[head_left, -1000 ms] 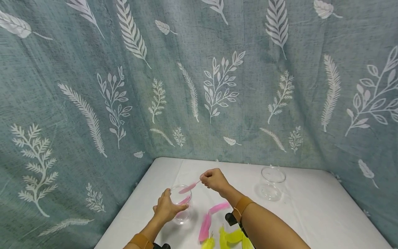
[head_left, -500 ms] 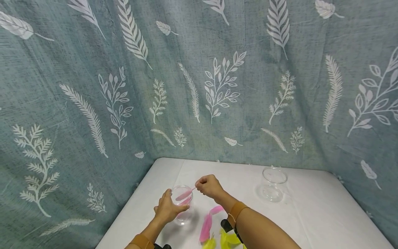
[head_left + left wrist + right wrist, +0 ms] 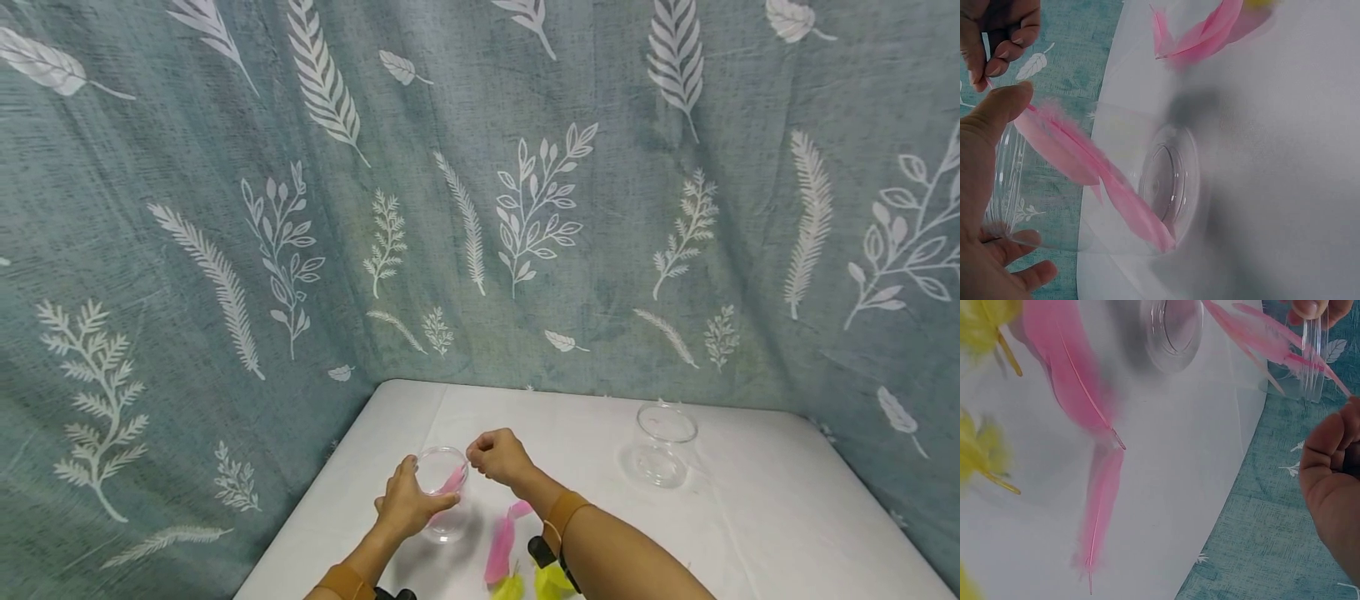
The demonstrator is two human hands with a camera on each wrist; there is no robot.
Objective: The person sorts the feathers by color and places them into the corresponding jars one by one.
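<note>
My left hand [image 3: 405,502] grips a clear plastic jar [image 3: 444,533] near its rim, thumb on one side and fingers on the other. Pink feathers [image 3: 1129,203] lean inside the jar, visible through its wall. At the rim, my right hand [image 3: 501,457] pinches the quill tip of a pink feather [image 3: 1334,378] whose vane is down in the jar. On the table beside the jar lie a broad pink feather [image 3: 1072,369] and a narrower pink feather [image 3: 1102,512], their ends close together.
Several yellow feathers [image 3: 551,581] lie at the table's near side, partly under my right forearm. A second clear jar [image 3: 663,467] stands upright at the right on the white tablecloth [image 3: 750,500]. A leaf-patterned curtain [image 3: 480,208] hangs behind the table.
My right hand has moved left and down to the jar's rim, lowering the pink feather from above the opening into the jar. The left hand keeps its hold on the jar.
</note>
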